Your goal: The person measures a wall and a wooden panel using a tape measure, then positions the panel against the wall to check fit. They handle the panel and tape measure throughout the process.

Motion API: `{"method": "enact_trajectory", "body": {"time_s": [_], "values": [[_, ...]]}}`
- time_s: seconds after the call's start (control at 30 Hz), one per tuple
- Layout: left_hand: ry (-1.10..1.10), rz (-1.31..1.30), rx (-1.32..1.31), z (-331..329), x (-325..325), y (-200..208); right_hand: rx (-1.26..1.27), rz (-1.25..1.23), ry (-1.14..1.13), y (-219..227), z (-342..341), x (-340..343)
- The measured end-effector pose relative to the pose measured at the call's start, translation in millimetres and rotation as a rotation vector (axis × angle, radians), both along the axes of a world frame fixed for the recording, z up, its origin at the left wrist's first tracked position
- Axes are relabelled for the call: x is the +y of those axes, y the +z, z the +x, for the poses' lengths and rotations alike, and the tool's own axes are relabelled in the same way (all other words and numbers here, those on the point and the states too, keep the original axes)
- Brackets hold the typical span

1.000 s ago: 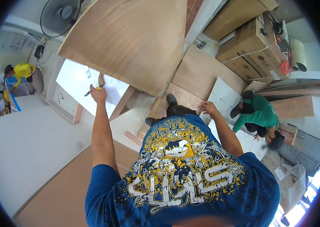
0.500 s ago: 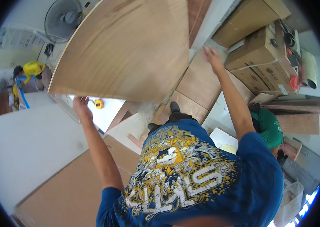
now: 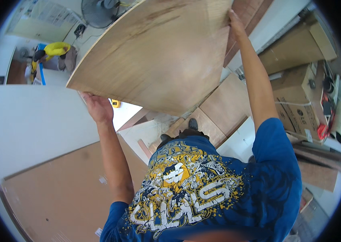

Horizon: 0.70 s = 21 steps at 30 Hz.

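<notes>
A large plywood sheet [image 3: 158,52] with pale grain and darker streaks is tilted up in front of me. My left hand [image 3: 99,108] grips its lower edge near the left corner, with the fingertips hidden under the wood. On the right edge, higher up, my right hand [image 3: 237,25] is closed round the sheet; part of its fingers is behind the board. A yellow tape measure [image 3: 116,103] lies on a white surface just beyond my left hand, partly covered by the sheet.
To my left are a white panel [image 3: 29,121] and a brown board [image 3: 69,189]. Cardboard boxes [image 3: 299,109] stand at the right. Wooden boards [image 3: 227,105] lie by my feet. A fan [image 3: 100,12] and a co-worker in yellow [image 3: 57,50] are at the far left.
My right hand, off the sheet before, has moved up and now holds its right edge. My left hand has closed on the lower edge. The person in green has gone from view.
</notes>
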<state>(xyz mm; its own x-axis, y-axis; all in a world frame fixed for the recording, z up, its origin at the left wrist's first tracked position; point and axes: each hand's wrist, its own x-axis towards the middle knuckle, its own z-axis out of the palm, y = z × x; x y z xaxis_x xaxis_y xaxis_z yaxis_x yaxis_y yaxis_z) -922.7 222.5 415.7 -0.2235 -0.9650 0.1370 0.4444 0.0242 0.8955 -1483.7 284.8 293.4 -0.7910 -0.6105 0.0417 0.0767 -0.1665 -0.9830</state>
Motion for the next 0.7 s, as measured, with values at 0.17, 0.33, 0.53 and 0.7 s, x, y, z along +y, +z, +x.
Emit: {"method": "enact_trajectory", "body": {"time_s": [0.17, 0.33, 0.53, 0.7], "values": [[0.068, 0.01, -0.059, 16.3, 14.6, -5.3, 0.186, 0.027, 0.078, -50.3, -22.3, -1.4], [0.059, 0.028, -0.306, 13.4, 28.6, -27.2, -0.05, -0.158, -0.005, -79.2, -62.0, 55.6], [0.144, -0.067, -0.563, 15.8, 94.3, 8.0, -0.061, 0.0, -0.077, -15.6, -10.8, 96.5], [0.096, -0.143, -0.527, 40.9, 112.5, -19.5, -0.04, -0.025, -0.011, 9.7, 11.5, 116.7]]}}
